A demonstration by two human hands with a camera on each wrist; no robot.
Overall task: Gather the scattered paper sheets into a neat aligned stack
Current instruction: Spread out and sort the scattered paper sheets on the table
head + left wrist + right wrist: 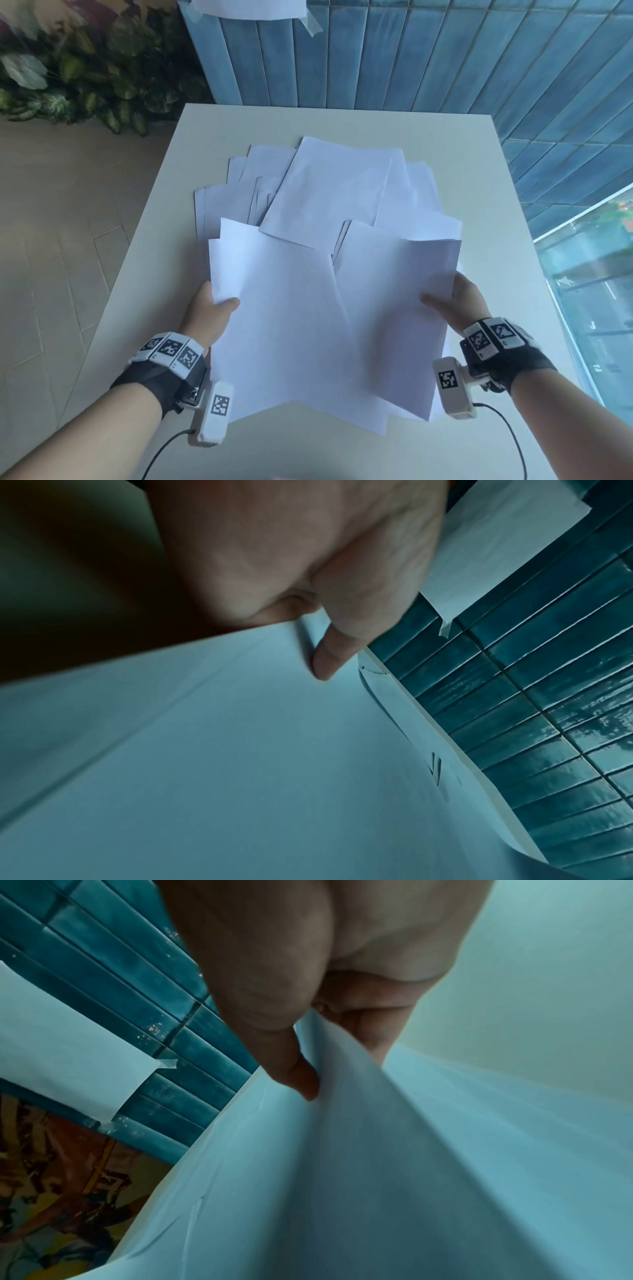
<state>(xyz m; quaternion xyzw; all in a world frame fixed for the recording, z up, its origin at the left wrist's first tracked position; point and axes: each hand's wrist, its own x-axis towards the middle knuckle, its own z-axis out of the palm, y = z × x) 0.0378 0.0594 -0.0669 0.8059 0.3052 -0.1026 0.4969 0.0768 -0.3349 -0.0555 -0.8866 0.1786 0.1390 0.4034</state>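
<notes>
Each grip pinches thumb-over-fingers, the left hand [210, 308] and right hand [459, 301] grasping opposite edges of the near white paper sheets [329, 308], likely to draw the fanned pile on the pale square surface [219, 137] together.

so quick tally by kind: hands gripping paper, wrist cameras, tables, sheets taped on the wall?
Hands gripping white paper sheets: 2, left hand and right hand
White wrist cameras with black square markers: 2, and
White square tables: 1
White sheets taped to the blue tiled wall: 1
Total: 6
Loose overlapping sheets cannot be counted.
</notes>
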